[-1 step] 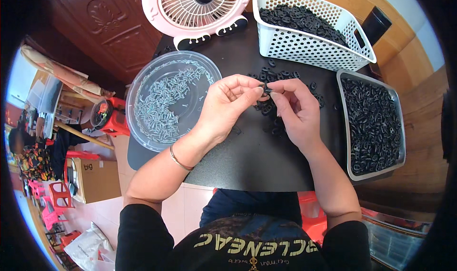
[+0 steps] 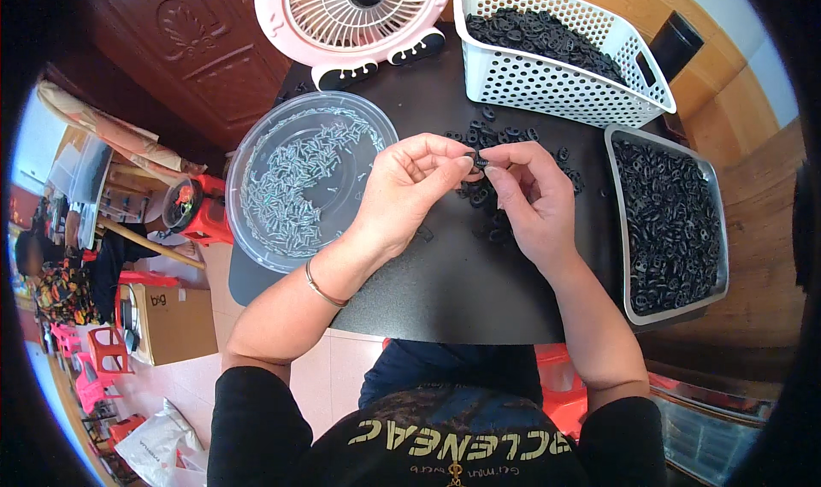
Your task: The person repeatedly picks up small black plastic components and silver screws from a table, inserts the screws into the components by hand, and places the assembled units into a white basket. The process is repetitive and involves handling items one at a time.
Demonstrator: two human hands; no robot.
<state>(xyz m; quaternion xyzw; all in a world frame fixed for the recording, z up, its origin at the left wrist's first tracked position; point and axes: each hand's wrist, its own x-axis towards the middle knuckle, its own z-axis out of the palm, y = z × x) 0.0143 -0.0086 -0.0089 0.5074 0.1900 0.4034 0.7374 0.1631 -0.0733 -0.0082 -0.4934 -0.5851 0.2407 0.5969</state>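
My left hand (image 2: 402,188) pinches a small black plastic piece (image 2: 475,163) between thumb and fingertips, above the middle of the dark table. From the other side the thumb and forefinger of my right hand (image 2: 540,206) close on the same piece. A tiny ribbed bit, like a coil spring, shows at the right fingertips; the fingers hide most of it. Behind and beneath my hands lie several loose black pieces (image 2: 489,134) with holes. To the left stands a round clear plastic tub (image 2: 349,218) holding many small silvery spring-like parts (image 2: 286,188).
A white perforated basket (image 2: 547,99) of black pieces stands at the back right. Along the right edge sits a metal tray (image 2: 634,303) full of black pieces. A pink fan (image 2: 272,12) is at the back left. Beyond the table are a cardboard box (image 2: 184,324) and a person (image 2: 64,282).
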